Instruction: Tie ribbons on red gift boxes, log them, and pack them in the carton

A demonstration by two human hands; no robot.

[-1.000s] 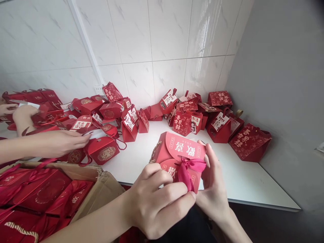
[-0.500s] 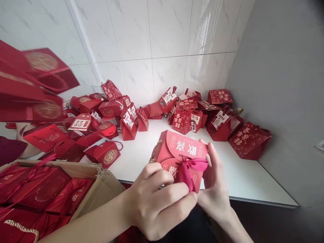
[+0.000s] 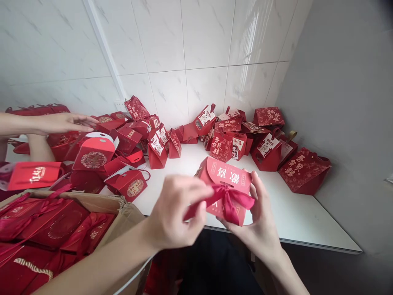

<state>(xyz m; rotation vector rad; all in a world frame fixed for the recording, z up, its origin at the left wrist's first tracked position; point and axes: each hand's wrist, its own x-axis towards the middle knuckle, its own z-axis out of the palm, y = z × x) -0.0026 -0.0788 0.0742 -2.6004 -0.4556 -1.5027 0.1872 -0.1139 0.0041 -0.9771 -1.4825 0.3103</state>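
A red gift box [image 3: 229, 174] with white characters is held up over the front of the table by my right hand [image 3: 260, 217], thumb below and fingers along its far right side. Across its front is tied a dark pink ribbon [image 3: 231, 200] in a bow. My left hand [image 3: 178, 211], blurred by motion, is at the box's left with fingers curled around a ribbon end; the exact grip is smeared.
Red gift boxes crowd the white table [image 3: 319, 221] along the tiled wall. At lower left an open cardboard carton [image 3: 123, 217] holds more ribboned boxes. Another person's hand [image 3: 67, 122] reaches over the left pile. A grey partition [image 3: 346, 102] bounds the right.
My left hand has moved left from the box's front, drawing a ribbon end sideways. The blurred boxes at upper left are gone from there; another person's hand now shows above the left pile.
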